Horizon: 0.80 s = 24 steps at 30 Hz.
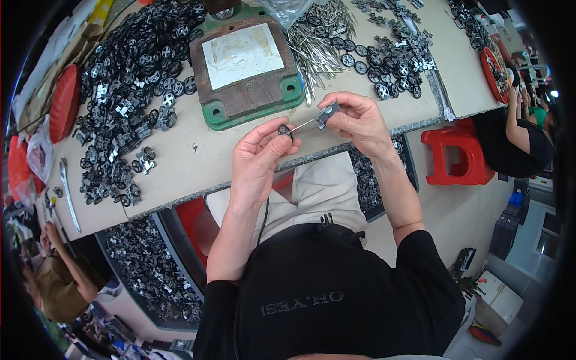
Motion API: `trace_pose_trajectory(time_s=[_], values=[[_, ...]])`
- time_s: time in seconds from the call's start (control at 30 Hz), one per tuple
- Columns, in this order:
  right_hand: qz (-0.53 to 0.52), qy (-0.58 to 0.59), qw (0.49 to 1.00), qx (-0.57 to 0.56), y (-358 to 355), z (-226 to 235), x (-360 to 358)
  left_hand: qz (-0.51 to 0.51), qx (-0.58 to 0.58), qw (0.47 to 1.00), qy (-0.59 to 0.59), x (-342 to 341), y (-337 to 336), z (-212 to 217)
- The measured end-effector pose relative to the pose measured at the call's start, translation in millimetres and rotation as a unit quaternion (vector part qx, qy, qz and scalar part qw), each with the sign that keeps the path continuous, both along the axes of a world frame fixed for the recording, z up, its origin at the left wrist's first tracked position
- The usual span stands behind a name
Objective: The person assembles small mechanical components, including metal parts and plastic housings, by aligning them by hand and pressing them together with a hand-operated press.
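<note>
Head view: left hand [255,157] pinches a black wheel [284,130] on a pin; right hand [359,120] grips the grey bracket [327,113]; loose wheels [129,72] left far outnumber finished.

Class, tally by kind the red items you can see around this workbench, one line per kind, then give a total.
Red plastic stool: 1
Red round trays, one at each end of the bench: 2
Red plastic bag at the left edge: 1
Total: 4
</note>
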State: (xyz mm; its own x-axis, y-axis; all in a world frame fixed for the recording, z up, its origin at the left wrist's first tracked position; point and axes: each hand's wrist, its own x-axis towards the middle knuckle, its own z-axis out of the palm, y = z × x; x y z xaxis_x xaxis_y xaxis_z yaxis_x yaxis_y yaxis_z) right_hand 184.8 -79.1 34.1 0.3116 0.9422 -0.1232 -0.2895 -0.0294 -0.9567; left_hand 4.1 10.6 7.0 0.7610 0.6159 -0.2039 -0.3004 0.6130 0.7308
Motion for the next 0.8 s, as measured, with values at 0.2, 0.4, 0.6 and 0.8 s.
trace_pose_trajectory(time_s=[0.2,0.4,0.6,0.8], values=[[0.002,0.0,1.0,-0.001,-1.5,-1.3,4.2,0.007,-0.025,1.0,0.005,1.9,0.2,2.5],[-0.004,-0.067,0.994,0.082,2.7,-5.6,0.5,0.022,-0.013,1.0,0.012,0.3,0.1,3.9],[0.002,0.011,0.999,0.032,-2.0,-8.5,1.3,0.01,-0.03,0.999,0.015,-1.6,-0.5,7.0],[0.006,0.097,0.994,0.042,-0.9,-16.0,-1.8,0.012,-0.044,0.999,0.009,-2.1,-1.7,7.4]])
